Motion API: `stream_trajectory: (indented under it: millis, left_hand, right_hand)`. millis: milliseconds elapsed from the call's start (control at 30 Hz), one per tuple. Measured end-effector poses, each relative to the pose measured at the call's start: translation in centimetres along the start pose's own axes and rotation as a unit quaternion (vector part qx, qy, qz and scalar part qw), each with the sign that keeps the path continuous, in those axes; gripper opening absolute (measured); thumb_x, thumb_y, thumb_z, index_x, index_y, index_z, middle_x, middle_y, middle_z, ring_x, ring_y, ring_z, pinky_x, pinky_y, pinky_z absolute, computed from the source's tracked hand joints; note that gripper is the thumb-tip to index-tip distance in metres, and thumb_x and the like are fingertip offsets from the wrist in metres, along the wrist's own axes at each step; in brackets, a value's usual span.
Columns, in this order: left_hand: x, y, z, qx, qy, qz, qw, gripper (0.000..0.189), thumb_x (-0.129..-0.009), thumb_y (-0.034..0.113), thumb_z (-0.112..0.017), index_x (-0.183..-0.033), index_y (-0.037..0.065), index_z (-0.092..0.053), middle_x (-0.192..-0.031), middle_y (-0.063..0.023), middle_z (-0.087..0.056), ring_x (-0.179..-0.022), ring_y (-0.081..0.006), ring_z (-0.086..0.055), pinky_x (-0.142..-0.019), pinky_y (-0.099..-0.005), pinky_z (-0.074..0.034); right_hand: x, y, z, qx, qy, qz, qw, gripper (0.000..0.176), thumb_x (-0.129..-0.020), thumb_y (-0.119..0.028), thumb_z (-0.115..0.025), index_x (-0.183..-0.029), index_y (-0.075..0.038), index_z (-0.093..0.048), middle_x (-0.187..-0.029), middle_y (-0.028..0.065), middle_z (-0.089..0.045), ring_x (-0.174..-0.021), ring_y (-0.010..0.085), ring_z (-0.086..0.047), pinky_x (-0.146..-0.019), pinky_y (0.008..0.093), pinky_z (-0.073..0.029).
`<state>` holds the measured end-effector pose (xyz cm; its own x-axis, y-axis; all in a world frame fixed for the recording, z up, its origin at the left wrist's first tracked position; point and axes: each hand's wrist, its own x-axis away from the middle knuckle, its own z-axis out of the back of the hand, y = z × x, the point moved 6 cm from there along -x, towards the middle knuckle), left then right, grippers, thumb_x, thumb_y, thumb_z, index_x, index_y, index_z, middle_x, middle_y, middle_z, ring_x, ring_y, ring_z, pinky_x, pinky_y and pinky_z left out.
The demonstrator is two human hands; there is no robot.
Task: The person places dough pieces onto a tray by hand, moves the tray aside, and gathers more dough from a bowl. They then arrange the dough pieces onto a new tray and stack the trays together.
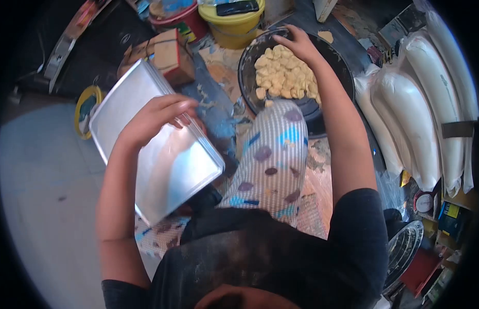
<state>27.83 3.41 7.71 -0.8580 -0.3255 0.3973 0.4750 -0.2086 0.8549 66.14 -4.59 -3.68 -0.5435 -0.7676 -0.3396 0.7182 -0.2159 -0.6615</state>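
A stack of shiny metal trays point(164, 154) leans at a tilt left of my knee. My left hand point(164, 110) lies over the upper right part of the stack, fingers bent at its long edge; whether they grip it is hard to tell. A large black basin point(316, 121) stands beyond my knee, with many pale yellow dough pieces point(285, 72) heaped in it. My right hand point(296, 44) is at the basin's far rim, above the dough, with thumb and fingers apart and nothing seen between them.
Behind the trays sits a cardboard box point(167, 54). A red bucket point(185, 23) and a yellow bucket point(231, 28) with a dark phone on its lid stand at the top. Full white sacks point(409, 103) lie at the right. A yellow-rimmed round object point(86, 110) is at the left.
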Motion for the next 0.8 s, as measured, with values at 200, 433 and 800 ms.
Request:
stream_trajectory:
  millis: [200, 433, 800]
  left_hand:
    - [-25.6, -8.8, -4.5, -0.383, -0.124, -0.007, 0.915, 0.035, -0.082, 0.034, -0.064, -0.097, 0.003, -0.069, -0.092, -0.0163, -0.068, -0.090, -0.0297, -0.064, -0.080, -0.0390, -0.049]
    - [-28.0, -18.4, -21.1, -0.543, -0.381, -0.020, 0.749, 0.081, -0.062, 0.033, -0.080, -0.134, 0.017, -0.050, -0.138, -0.0131, -0.048, -0.133, -0.0295, -0.037, -0.111, -0.0447, -0.027]
    - [-30.6, -23.9, -12.1, -0.678, -0.295, -0.048, 0.672, 0.039, -0.087, 0.017, -0.049, -0.126, 0.018, -0.058, -0.139, -0.0069, -0.048, -0.133, -0.0264, -0.038, -0.114, -0.0437, -0.022]
  right_hand:
    - [10.4, 27.1, -0.1, 0.160, -0.120, -0.384, 0.901, 0.069, -0.076, -0.039, -0.069, -0.130, 0.000, -0.050, -0.128, 0.0258, -0.052, -0.121, 0.0381, -0.049, -0.100, 0.0406, -0.042]
    - [12.2, 34.7, 0.3, 0.226, -0.045, -0.337, 0.913, 0.055, -0.076, -0.030, -0.068, -0.124, -0.005, -0.057, -0.126, 0.0224, -0.054, -0.120, 0.0362, -0.049, -0.102, 0.0415, -0.040]
    - [15.5, 36.1, -7.1, 0.136, -0.096, -0.523, 0.836, 0.096, -0.071, -0.064, -0.067, -0.132, 0.006, -0.041, -0.127, 0.0261, -0.053, -0.118, 0.0341, -0.054, -0.098, 0.0399, -0.043]
